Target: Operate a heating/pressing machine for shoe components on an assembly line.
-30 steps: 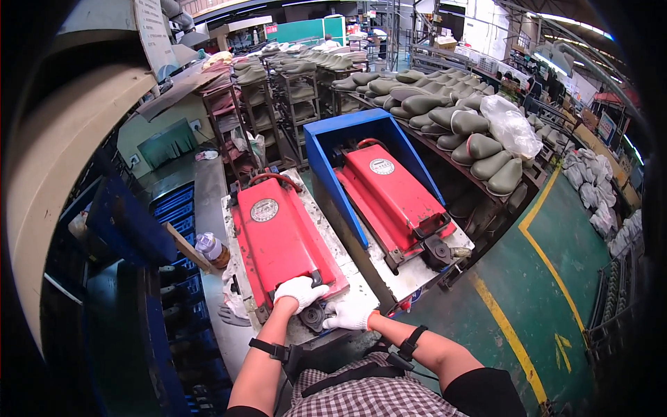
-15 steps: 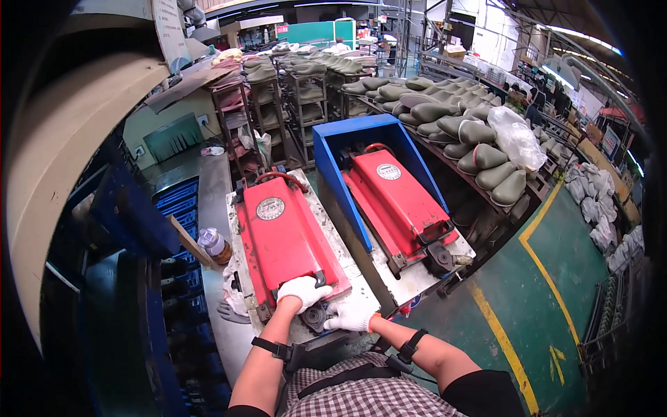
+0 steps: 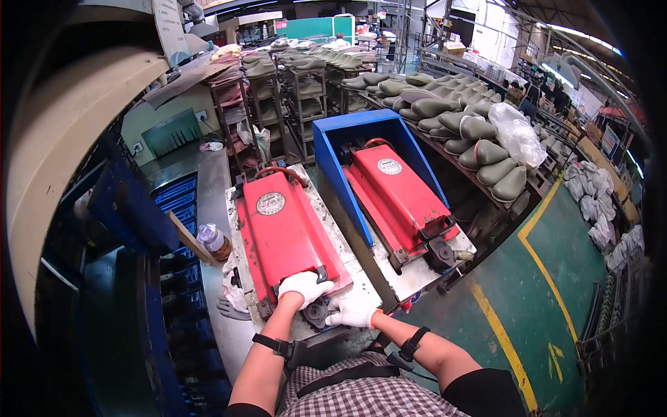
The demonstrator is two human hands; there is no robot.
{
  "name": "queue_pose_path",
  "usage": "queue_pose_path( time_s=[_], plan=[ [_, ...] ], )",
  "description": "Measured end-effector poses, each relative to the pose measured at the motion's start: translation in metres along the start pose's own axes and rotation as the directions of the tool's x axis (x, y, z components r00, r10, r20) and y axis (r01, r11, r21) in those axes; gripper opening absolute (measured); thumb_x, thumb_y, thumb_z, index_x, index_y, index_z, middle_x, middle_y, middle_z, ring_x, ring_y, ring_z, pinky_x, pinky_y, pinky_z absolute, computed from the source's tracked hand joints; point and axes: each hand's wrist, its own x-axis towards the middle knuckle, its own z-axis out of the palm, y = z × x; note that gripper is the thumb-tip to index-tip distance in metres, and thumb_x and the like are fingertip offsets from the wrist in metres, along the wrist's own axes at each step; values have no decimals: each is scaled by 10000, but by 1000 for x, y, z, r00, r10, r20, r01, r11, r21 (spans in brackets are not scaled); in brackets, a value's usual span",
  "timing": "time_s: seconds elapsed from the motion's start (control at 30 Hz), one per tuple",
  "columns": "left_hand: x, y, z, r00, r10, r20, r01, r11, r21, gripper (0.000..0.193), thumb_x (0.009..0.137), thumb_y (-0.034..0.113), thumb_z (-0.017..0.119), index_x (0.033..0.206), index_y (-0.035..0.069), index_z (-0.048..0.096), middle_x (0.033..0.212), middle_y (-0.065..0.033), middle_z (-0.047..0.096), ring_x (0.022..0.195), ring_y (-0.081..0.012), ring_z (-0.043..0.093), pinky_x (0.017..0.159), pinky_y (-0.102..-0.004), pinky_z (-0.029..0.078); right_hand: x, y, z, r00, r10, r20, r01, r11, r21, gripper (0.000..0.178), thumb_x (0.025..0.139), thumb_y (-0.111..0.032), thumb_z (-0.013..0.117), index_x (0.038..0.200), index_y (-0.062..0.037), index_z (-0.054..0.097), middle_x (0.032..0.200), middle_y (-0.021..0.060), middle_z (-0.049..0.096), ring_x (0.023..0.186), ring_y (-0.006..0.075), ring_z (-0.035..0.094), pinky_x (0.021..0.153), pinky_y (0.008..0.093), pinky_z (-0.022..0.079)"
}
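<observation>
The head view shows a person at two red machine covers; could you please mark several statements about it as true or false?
1. The left hand is on the near end of the left red cover. True.
2. A blue frame stands around the far end of the right red cover. True.
3. The right hand rests on the right red cover. False: it is by the round black part at the near end of the left red cover.
4. Both hands are bare. False: they wear white gloves.
5. A bottle stands left of the left red cover. True.
6. The plastic bag lies on the floor. False: it lies on the olive-green shoe-shaped pieces.
</observation>
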Motion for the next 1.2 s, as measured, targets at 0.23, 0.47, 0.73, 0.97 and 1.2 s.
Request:
queue_pose_path(
  time_s=[0.23,0.47,0.73,0.97,1.2],
  plan=[
    [4,-4,4,1000,6,-1,-6,1000,7,693,889,677,594,1074,28,751,1116,-234,736,1056,-395,704,945,-457,530,-1,-2,0,1000,17,-1,-17,997,79,611,891,-574,682,1298,-119,699,1015,126,754,920,258,718,830,403,541],
    [3,-3,4,1000,10,1,-10,1000,10,685,887,672,590,1079,34,752,1128,-229,737,1060,-392,706,948,-459,529,-8,-19,-18,978,131,164,-162,968,190,644,896,-528,717,1312,-44,636,1198,199,716,1127,320,672,982,403,494],
    [4,-4,4,1000,1,-7,-1,1000,7,686,885,676,589,1078,38,755,1126,-225,739,1060,-389,707,948,-458,530,-13,-28,-23,979,132,156,-166,958,235,595,901,-476,741,1280,-27,646,1045,149,733,911,250,703,822,372,544],
    [4,-4,4,1000,0,9,0,1000,20,700,884,685,587,1098,38,750,1134,-225,737,1065,-386,707,949,-457,534,-1,-5,1,984,98,148,-154,887,436,432,923,-418,744,1079,-26,649,785,45,664,634,139,616,579,310,504],
    [-2,1,0,1000,-20,17,20,999,27,677,917,664,567,1139,52,752,1165,-208,738,1076,-373,713,953,-461,541,-19,-34,60,951,228,210,-306,589,748,583,977,-573,619,1137,-18,543,723,35,605,542,134,577,495,291,470]
  ],
)
